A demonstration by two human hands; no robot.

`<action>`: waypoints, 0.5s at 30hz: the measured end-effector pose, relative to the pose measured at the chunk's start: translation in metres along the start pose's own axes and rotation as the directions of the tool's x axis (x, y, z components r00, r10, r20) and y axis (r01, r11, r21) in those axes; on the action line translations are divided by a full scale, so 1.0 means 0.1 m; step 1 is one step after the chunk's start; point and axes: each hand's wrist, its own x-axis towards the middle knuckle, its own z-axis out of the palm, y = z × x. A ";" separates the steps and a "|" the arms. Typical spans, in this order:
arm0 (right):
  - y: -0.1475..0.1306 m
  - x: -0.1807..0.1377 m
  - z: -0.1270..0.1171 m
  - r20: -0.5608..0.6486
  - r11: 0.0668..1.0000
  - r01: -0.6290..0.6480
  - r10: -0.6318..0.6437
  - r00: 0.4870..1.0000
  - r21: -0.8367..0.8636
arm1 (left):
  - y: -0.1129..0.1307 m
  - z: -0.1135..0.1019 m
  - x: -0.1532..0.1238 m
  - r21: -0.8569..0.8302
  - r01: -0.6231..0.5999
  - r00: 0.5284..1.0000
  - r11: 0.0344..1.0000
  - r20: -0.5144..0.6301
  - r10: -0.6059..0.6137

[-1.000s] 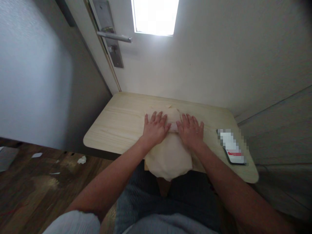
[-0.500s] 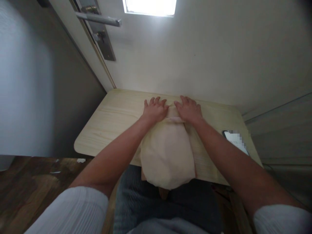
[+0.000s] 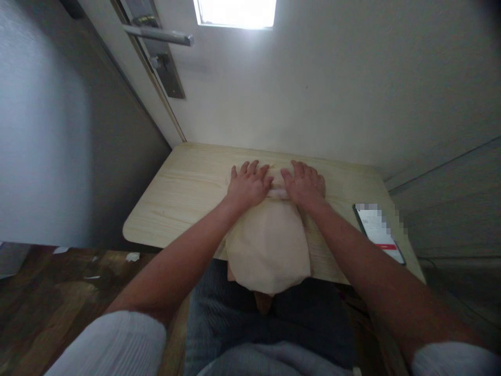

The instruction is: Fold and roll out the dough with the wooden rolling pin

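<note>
A cream-coloured cloth (image 3: 268, 245) lies on a small light wooden table (image 3: 188, 203), with its near end hanging over the front edge above my lap. My left hand (image 3: 247, 184) presses flat on the cloth's far part, fingers spread. My right hand (image 3: 304, 184) presses flat beside it, fingers spread as well. Between the two hands a folded edge of the cloth shows as a narrow pale band. Neither hand grips anything.
A phone (image 3: 379, 232) with a lit screen lies on the table's right side. A white wall stands just behind the table. A door with a metal handle (image 3: 158, 35) is at the far left. Bits of litter (image 3: 132, 257) lie on the dark wooden floor.
Both hands slid away from me along the cloth to its far part, then drew back slightly. The view shifted downward a little.
</note>
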 end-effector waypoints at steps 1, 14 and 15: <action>0.00 -0.10 -0.01 -0.020 1.000 0.009 -0.009 1.000 -0.007 | 0.04 -0.01 -0.08 0.006 -0.002 1.000 1.000 -0.004 0.002; 0.21 -1.68 -0.20 -0.099 0.980 0.196 -0.198 0.975 -0.032 | 0.42 -0.12 -1.45 -0.079 -0.078 0.997 0.994 -0.020 0.077; 0.22 -1.75 -0.21 -0.095 0.979 0.202 -0.205 0.974 -0.034 | 0.43 -0.13 -1.51 -0.088 -0.086 0.996 0.992 -0.016 0.085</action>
